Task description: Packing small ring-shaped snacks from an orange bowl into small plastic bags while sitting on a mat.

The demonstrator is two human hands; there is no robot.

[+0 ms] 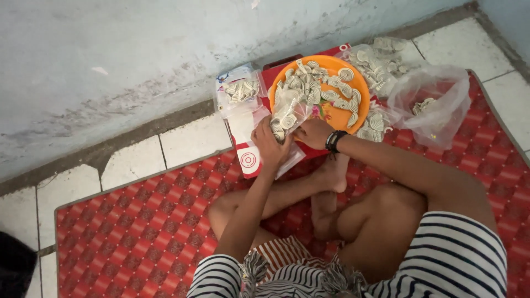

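Observation:
I sit cross-legged on a red patterned mat (132, 232). My left hand (269, 144) grips the lower side of a small clear plastic bag (289, 110) partly filled with pale spiral-shaped snack pieces. My right hand (313, 132), with a dark wristband, holds the bag's other side at its mouth. Just beyond the bag stands an orange plate (353, 110) heaped with several of the same spiral pieces (323, 83).
A filled small bag (238, 91) lies left of the plate. A large crumpled clear bag (430, 105) with a few pieces sits to the right, another bag of pieces (381, 60) behind. A red-and-white packet (248, 157) lies under my hands. Wall and white tiles border the mat.

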